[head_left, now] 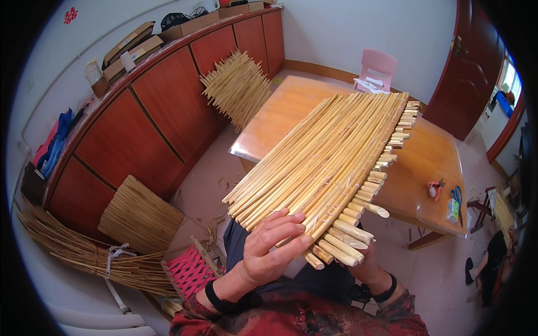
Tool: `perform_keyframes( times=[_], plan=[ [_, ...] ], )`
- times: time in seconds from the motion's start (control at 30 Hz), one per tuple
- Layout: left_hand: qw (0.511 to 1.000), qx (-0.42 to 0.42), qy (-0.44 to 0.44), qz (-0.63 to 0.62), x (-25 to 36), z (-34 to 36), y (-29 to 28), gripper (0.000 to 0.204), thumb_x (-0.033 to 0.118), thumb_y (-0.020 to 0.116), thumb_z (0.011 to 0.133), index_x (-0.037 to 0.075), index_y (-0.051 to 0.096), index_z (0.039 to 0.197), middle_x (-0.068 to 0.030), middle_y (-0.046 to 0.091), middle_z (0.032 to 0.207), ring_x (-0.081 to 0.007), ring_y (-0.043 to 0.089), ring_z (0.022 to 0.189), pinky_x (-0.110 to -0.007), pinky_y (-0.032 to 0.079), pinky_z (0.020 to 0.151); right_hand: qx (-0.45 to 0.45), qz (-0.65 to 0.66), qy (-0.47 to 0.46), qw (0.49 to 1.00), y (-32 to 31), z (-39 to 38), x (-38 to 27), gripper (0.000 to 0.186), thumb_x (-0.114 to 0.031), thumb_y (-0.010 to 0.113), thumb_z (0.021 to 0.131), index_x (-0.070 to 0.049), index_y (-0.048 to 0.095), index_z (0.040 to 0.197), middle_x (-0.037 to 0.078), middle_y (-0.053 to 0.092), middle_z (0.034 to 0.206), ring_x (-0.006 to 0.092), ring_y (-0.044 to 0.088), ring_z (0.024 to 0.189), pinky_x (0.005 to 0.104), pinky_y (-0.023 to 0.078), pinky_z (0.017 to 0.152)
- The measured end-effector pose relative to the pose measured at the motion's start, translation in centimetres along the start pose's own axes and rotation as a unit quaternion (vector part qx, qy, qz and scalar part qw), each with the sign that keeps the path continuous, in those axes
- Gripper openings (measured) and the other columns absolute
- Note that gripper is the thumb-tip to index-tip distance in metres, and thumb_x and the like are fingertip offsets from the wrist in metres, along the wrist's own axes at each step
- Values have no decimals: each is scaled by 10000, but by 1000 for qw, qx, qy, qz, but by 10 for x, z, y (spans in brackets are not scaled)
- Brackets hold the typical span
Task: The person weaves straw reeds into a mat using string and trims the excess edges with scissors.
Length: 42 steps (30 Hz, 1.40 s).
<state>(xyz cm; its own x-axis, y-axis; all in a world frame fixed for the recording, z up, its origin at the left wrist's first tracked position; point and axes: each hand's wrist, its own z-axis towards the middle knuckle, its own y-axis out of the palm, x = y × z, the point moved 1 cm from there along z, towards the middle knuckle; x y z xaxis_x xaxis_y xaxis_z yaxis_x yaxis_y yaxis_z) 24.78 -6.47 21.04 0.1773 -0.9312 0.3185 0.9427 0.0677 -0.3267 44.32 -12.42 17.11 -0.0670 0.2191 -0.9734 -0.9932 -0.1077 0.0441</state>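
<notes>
A mat of pale yellow plant stalks [314, 162], stitched with light thread, is held up at a tilt in front of me. Thick, unevenly cut stalk ends jut from its right edge. My left hand [272, 246] grips the near end, its fingers lying over the top and its thumb out of sight. At the lower right, my right hand [367, 267] holds the mat from beneath; the stalk ends hide most of its fingers. The mat's far part overlaps the view of a wooden table [291, 101].
Red scissors [435, 189], blue-handled scissors [457, 196] and a small box [452, 210] lie on the table's right. Finished-looking stalk mats [140, 215] lean against red cabinets [168, 101]. A tied stalk bundle [73, 241] lies left, beside a pink-webbed stool [193, 271]. A pink chair [376, 67] stands behind.
</notes>
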Motion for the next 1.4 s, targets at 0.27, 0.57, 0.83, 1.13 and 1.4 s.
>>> perform_keyframes(
  times=[0.27,0.57,0.83,1.13,1.4],
  plan=[
    [1000,-8,6,-2,-6,9,-7,262,24,673,707,100,626,953,-72,594,947,-245,621,916,-392,486,852,19,-73,20,997,-1,8,-1,350,87,561,759,23,567,1103,132,616,1059,217,607,941,265,468,818],
    [1000,-24,-7,3,-4,13,-5,263,21,676,701,103,626,946,-84,601,973,-249,621,920,-386,489,841,0,-66,55,996,-10,9,-6,362,103,583,705,26,584,1058,117,630,883,190,630,730,248,507,643],
    [998,-67,-6,-11,-7,15,-7,256,11,660,729,67,570,962,-139,586,986,-290,600,937,-436,472,861,-42,-26,57,997,-13,10,-10,437,136,559,708,32,533,1132,87,626,877,131,603,701,241,506,583],
    [998,-47,-25,-18,-11,18,-5,243,16,661,689,96,640,918,-99,612,984,-257,621,921,-396,480,853,-41,-40,53,997,-10,16,-11,450,123,570,735,26,515,1170,95,622,990,139,595,855,255,493,735],
    [997,-66,-22,-35,-16,13,-2,222,-11,646,737,66,585,936,-140,590,979,-292,607,924,-450,466,874,-12,-47,-43,998,-4,22,-12,265,-12,553,834,70,555,1086,163,609,1044,215,627,886,295,544,739]
  ],
)
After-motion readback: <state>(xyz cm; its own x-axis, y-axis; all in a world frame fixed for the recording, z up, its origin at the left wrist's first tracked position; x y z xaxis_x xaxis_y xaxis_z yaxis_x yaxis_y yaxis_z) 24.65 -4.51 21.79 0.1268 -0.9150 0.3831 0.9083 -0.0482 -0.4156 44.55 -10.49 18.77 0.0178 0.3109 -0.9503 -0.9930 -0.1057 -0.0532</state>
